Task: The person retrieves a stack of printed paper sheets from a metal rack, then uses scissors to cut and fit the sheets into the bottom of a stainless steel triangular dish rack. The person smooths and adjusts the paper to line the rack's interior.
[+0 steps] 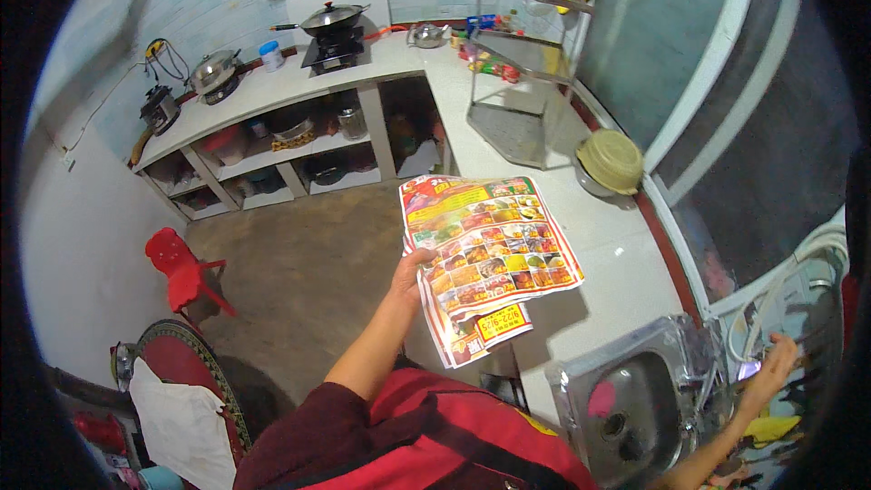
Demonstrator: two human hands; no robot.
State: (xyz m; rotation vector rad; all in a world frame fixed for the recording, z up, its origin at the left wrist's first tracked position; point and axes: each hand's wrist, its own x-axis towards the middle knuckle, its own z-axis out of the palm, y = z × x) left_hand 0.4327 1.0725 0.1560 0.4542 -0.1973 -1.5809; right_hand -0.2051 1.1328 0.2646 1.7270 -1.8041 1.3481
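Note:
My left hand (411, 275) grips a small stack of printed paper flyers (500, 238) by the left edge, thumb on top. The sheets are colourful, bear rows of food pictures and writing, and are held over the front edge of the white counter (616, 269). At the far right my right hand (776, 361) is stretched past the metal sink (633, 415), close to the wall behind it. A small bright, shiny thing (749, 371) shows beside its palm. Whether the fingers hold that thing cannot be made out.
A pink cloth-like thing (601, 399) lies in the sink. A yellowish basket (611, 160) sits over a bowl by the window, near a metal corner rack (507, 133). A lidded wok (331, 19) stands on the stove. On the left are a red chair (175, 265) and a round table (177, 344).

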